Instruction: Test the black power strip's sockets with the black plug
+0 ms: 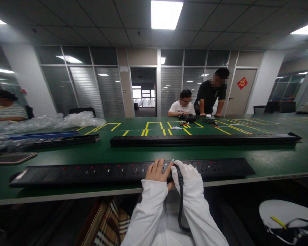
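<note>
The long black socket strip (87, 175) lay along the near edge of the green table (74, 155). On its top rested the bare left hand (157, 172), its fingers slightly parted; whether they clamped anything could not be told. Just beside it, the gloved right hand (188, 172) was closed around the upper end of a black cable (181, 201), which hung down in front of the white sleeve. Beyond, well apart from both hands, lay a second black strip (205, 140), with clear plastic wrap (83, 119) farther left. Across the table were two people (210, 94).
</note>
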Demonstrator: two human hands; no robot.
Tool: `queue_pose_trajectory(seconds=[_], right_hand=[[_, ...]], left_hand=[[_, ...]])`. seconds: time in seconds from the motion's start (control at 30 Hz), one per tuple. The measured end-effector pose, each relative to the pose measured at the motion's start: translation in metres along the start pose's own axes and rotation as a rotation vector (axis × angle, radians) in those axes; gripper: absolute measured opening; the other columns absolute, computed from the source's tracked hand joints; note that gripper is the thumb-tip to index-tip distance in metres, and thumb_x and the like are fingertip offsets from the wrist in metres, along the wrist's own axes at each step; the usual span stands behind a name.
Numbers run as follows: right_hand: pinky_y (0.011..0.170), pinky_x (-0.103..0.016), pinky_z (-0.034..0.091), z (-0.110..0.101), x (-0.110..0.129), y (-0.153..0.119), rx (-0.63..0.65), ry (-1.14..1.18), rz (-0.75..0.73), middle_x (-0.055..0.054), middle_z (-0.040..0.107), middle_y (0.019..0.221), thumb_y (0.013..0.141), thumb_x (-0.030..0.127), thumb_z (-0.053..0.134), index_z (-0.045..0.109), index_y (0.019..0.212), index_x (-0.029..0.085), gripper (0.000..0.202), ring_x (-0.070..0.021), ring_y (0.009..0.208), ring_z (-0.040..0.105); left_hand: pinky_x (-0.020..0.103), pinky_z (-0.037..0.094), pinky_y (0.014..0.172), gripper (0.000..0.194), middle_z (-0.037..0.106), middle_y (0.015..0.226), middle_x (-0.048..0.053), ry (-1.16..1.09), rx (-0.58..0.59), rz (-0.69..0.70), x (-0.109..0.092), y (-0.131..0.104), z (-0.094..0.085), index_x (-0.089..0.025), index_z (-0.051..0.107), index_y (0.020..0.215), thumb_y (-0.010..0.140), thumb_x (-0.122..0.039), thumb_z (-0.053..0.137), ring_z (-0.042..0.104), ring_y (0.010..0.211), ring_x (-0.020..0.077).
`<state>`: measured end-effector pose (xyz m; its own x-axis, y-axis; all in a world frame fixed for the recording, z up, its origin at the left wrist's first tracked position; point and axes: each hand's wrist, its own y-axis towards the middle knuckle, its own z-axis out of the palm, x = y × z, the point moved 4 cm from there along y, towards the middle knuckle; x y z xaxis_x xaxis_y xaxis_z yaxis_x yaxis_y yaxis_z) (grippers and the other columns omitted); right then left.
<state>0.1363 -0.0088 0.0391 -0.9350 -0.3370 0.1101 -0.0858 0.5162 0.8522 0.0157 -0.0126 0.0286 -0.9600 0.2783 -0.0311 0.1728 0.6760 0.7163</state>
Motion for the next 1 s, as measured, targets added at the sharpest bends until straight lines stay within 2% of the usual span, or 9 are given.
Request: queue_pose_trajectory(seconds=[1.0], right_hand=[[0.067,-0.026,0.03,-0.0004,0.0007,0.0006,0.041,-0.033,0.011,0.002,0.063,0.074,0.083,0.043,0.039,0.061,0.099,0.026,0.032,-0.0145,0.069,0.051]], left_hand=[[0.041,0.032,0.093,0.064,0.051,0.126,0.006,0.0,0.017,-0.007,0.0002,0.0,0.0011,-0.038,0.047,0.121,0.059,-0.039,0.064,0.045,0.115,0.0266]])
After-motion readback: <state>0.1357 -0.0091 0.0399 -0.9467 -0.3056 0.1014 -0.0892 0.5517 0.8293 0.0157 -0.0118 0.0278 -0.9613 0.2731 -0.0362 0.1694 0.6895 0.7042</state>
